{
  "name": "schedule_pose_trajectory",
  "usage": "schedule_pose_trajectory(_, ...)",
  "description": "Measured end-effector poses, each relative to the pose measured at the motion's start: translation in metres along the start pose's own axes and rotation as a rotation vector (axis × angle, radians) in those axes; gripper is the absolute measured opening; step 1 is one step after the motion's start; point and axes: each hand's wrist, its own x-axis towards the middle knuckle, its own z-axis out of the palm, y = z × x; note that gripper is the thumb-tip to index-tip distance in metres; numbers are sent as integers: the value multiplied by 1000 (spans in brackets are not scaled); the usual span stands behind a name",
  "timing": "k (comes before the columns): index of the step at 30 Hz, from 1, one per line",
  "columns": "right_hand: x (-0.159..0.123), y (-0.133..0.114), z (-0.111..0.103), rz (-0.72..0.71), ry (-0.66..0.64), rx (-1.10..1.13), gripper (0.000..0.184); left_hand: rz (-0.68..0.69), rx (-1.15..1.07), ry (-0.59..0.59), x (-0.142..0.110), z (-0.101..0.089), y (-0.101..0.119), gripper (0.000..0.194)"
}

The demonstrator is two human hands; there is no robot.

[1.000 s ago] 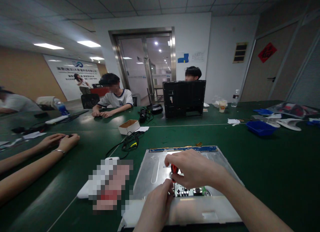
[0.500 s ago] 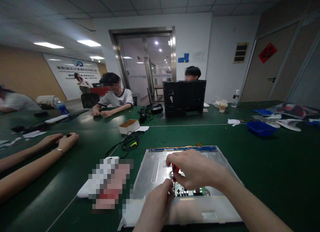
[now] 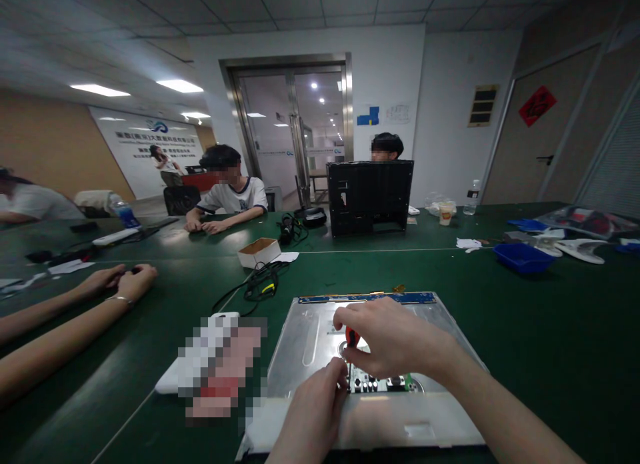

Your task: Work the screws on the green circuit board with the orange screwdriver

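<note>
One red-handled screwdriver (image 3: 353, 337) in the head view, roughly upright, shaft down at the green circuit board (image 3: 361, 378) toward the near edge of the metal-backed panel (image 3: 295, 347), which lies flat on the green table (image 3: 535, 344). Step in hand, by my judgement: fastener work at the board. Next move calls for a straight shaft and seated tip. Right hand (image 3: 387, 337): fingers curled round the handle. Left hand (image 3: 315, 404): fingers bunched beside the shaft; whether they grip it, cannot tell.
</note>
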Motion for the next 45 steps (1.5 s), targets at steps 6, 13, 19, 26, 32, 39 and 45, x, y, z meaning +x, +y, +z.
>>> schedule_pose_trajectory(6,-1,-1,-2,-21,-32,26,30,-15,-8,-14,-2,-3,4,15)
schedule_pose_trajectory(13,2,-4,1,116,-17,-120,17,-58,40,-18,0,-3,5,17)
schedule_pose_trajectory(19,-1,-4,0,20,-12,-42,34,-4,19,12,0,3,-5,19)
schedule_pose_trajectory(26,0,-2,0,21,-40,13,37,-36,6,-7,-2,-2,4,16)
schedule_pose_trajectory(32,2,-1,2,48,-20,-62,27,-48,4,0,-1,-4,5,18)
schedule_pose_trajectory(39,-2,0,2,-23,14,-7,32,-41,9,-11,-1,-3,5,17)
schedule_pose_trajectory(45,2,0,2,9,19,-9,28,-19,10,-14,0,1,-1,19)
